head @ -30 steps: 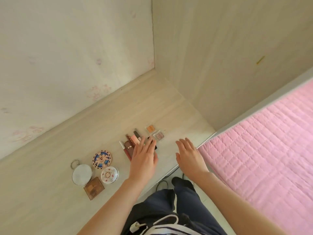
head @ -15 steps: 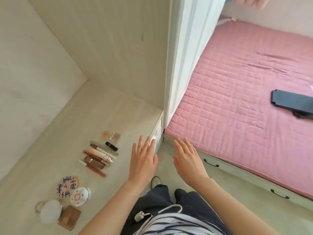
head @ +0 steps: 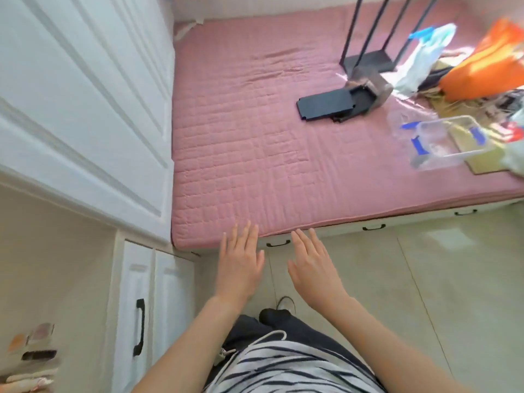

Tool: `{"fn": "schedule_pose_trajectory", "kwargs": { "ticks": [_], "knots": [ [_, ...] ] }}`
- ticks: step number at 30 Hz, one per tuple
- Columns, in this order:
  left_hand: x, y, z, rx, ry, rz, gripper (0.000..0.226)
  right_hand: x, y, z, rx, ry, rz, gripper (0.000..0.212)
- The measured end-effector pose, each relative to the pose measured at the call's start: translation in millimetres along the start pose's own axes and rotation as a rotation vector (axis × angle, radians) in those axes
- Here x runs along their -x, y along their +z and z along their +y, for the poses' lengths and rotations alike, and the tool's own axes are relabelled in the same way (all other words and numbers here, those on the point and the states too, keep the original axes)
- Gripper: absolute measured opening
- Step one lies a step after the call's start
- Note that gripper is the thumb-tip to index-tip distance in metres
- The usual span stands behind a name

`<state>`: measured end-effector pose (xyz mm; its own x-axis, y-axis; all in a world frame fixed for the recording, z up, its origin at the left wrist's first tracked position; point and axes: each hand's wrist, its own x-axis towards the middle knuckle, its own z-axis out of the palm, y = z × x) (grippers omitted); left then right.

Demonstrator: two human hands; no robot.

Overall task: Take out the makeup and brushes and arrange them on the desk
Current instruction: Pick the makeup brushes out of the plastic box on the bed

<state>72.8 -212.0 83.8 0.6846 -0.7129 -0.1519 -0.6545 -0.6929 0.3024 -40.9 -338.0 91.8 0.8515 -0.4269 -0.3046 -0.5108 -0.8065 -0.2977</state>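
- Left hand (head: 239, 268) and right hand (head: 312, 265): flat, fingers straight, empty, side by side.
- Makeup (head: 31, 355) lies on the desk (head: 56, 265) at eight o'clock.
- Pink bed (head: 255, 137) at twelve.

The near part of the bed (head: 255, 165) lay open. At its far right a black panel (head: 326, 104), a clear box (head: 445, 143) and an orange bag (head: 487, 69) crowded it. A white cabinet (head: 85, 109) closed the left side.

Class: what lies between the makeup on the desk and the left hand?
Head view: white cupboard doors, one with a black handle, separate the makeup from the left hand.
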Motion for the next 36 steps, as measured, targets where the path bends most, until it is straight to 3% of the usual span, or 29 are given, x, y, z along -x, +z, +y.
{"fn": "schedule_pose_trajectory", "kwargs": {
  "ticks": [11,27,36],
  "knots": [
    [-89,34,140,-0.056,0.427,-0.139,0.058,27,-28,130,-0.101,0.445,0.098,0.06],
    [-246,49,267,-0.137,0.903,-0.343,0.056,-7,-60,214,-0.456,1.015,0.312,0.059],
    [-275,79,363,-0.176,1.122,-0.429,0.057,11,-77,268,-0.576,1.25,0.462,0.059]
  ]
}}
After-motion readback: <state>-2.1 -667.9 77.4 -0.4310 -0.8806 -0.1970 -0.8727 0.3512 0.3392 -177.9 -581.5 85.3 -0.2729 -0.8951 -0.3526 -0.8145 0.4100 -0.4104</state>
